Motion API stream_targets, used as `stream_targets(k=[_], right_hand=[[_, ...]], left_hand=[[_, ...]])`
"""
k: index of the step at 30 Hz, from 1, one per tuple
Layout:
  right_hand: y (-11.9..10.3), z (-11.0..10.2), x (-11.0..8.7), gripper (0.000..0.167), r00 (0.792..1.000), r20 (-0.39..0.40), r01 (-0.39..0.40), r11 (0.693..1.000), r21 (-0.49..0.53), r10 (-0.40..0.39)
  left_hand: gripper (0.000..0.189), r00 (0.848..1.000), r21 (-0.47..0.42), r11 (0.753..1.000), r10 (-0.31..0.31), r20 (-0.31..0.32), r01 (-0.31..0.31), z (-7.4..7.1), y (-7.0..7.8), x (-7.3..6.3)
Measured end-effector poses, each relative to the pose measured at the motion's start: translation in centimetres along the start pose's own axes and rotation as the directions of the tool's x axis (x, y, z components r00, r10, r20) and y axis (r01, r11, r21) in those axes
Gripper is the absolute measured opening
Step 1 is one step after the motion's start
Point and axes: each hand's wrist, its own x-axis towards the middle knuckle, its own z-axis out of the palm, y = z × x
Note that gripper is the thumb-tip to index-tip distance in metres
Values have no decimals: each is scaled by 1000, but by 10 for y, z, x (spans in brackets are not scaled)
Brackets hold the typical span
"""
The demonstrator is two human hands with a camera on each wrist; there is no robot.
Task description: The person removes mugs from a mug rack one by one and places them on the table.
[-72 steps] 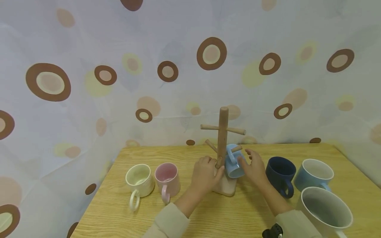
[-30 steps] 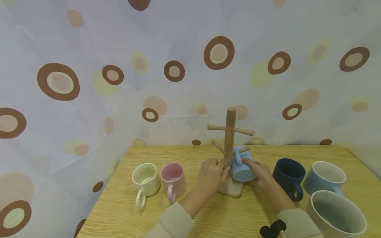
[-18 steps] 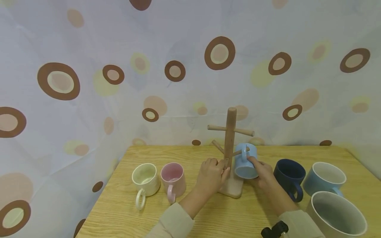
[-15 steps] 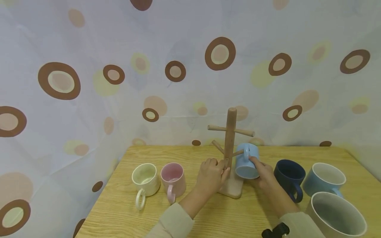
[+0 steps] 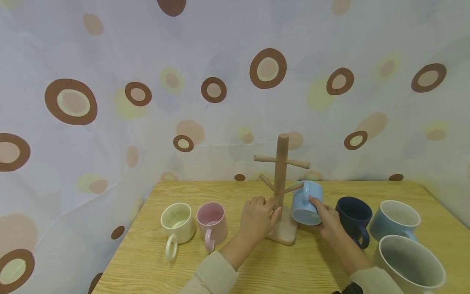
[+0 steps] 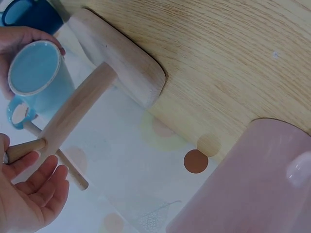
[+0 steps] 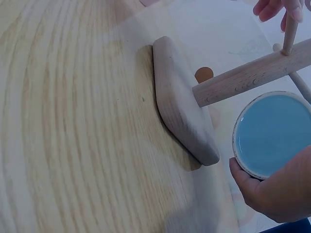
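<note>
A wooden mug tree [image 5: 281, 163] stands mid-table. My left hand [image 5: 257, 216] pinches its lower front peg [image 6: 24, 149] between thumb and fingers, as the left wrist view shows. My right hand [image 5: 330, 220] grips a light blue mug [image 5: 307, 204] by its body, thumb on the near side. The mug is raised beside the post, its pale blue base [image 7: 274, 133] facing the right wrist camera. Its handle [image 6: 20, 114] is right at the tip of the lower right peg [image 5: 294, 187]. Other pegs in view carry no mugs.
A cream mug [image 5: 178, 222] and a pink mug [image 5: 212, 223] stand to the left. At the right are a dark blue mug [image 5: 352, 216], a blue mug with white inside [image 5: 393, 224] and a large pale mug [image 5: 404, 265]. A patterned cloth [image 5: 220, 122] hangs behind the table.
My right hand has taken hold of the light blue mug and drawn it rightward along the peg, away from the post to the tip. My left hand stays on the mug tree.
</note>
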Motion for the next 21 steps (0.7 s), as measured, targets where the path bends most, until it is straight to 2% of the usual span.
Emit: stream_targets(k=[5,14,21], right_hand=[[5,-4,-4,91,1000,19,0,1000,-27,0],[16,-3,-17,91,999,49,-7,999,-40,9],[23,1,-28,87,999,39,11,998,-56,-9]], left_hand=[[19,1000,-62,998,-13,3,13,0,1,0],[19,1000,-90,996,-23,11,24,-3,1,1],[24,998,-104,994,-31,49,36,-7,2,1]])
